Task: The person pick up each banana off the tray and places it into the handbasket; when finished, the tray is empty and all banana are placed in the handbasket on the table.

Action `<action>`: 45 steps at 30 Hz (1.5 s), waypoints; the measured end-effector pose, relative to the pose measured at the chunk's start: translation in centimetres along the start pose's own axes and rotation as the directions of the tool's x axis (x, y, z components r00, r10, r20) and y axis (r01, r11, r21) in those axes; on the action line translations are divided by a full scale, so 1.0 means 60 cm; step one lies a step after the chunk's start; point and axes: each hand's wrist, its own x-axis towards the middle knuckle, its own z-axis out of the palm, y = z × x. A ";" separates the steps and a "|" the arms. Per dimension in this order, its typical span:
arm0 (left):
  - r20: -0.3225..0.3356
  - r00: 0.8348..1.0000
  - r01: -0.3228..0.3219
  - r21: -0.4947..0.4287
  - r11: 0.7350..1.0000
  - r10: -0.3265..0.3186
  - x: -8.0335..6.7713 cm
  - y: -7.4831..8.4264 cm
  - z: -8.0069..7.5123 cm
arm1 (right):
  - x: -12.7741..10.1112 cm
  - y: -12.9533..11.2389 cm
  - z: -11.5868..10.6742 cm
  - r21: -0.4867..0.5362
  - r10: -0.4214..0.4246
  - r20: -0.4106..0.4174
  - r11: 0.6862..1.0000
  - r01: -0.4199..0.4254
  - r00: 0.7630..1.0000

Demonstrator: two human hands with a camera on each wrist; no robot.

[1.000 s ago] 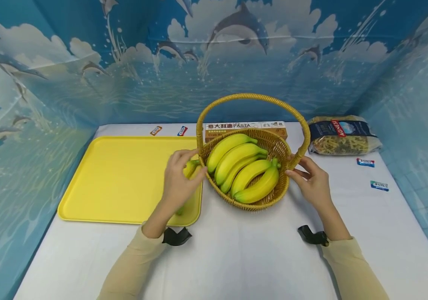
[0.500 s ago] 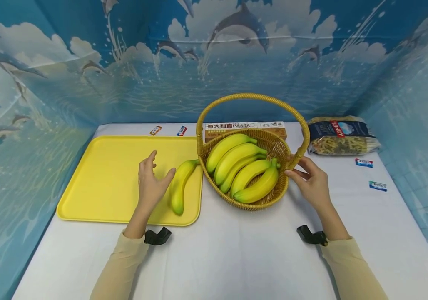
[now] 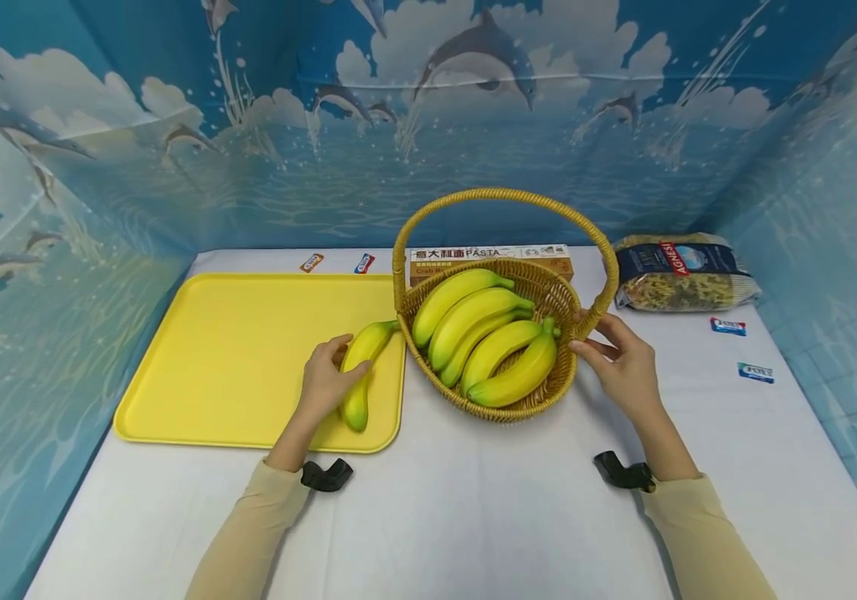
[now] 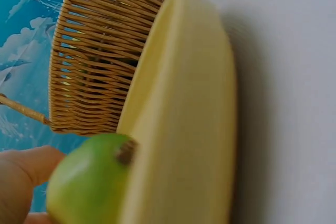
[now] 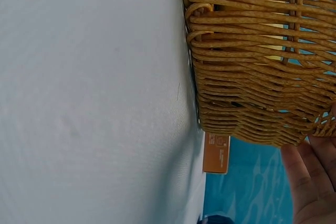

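On the right end of the yellow tray (image 3: 233, 358) lies a single banana (image 3: 357, 404), its stem touching the basket's side. My left hand (image 3: 326, 382) reaches round it from the left, thumb across its top and fingers at its far side. The left wrist view shows the banana's green tip (image 4: 86, 179) close to the thumb. A wicker basket (image 3: 507, 414) with a tall arched handle holds several bananas (image 3: 481, 325). My right hand (image 3: 623, 362) pinches the basket's right rim at the foot of the handle; in the right wrist view its fingers (image 5: 302, 174) touch the weave.
Behind the basket stands a pasta box (image 3: 492, 253). A bag of pasta (image 3: 687, 273) lies at the back right, with two small wrapped packets (image 3: 729, 326) near it. Two more small packets (image 3: 312, 262) lie behind the tray. A dolphin-print curtain (image 3: 473, 142) encloses the white table.
My left hand let go near the basket's left rim, drew back left above the tray, then came right and down onto the banana. The right hand and basket stayed in place.
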 end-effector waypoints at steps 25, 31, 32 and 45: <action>-0.294 0.947 -0.176 -0.148 0.973 0.127 -0.044 0.074 -0.076 | -0.003 0.002 0.002 -0.007 -0.007 0.004 1.000 0.007 1.000; -0.213 0.916 -0.375 -0.147 0.915 0.341 -0.064 0.146 -0.050 | -0.002 -0.003 0.001 -0.017 -0.004 0.001 1.000 0.004 1.000; -0.189 0.909 -0.399 -0.141 0.906 0.371 -0.062 0.157 -0.041 | -0.002 -0.007 0.001 -0.017 -0.005 0.000 1.000 0.005 1.000; 0.060 0.859 -0.510 0.005 0.860 0.509 0.011 0.265 0.080 | -0.005 -0.053 -0.005 -0.009 -0.021 0.009 1.000 0.021 1.000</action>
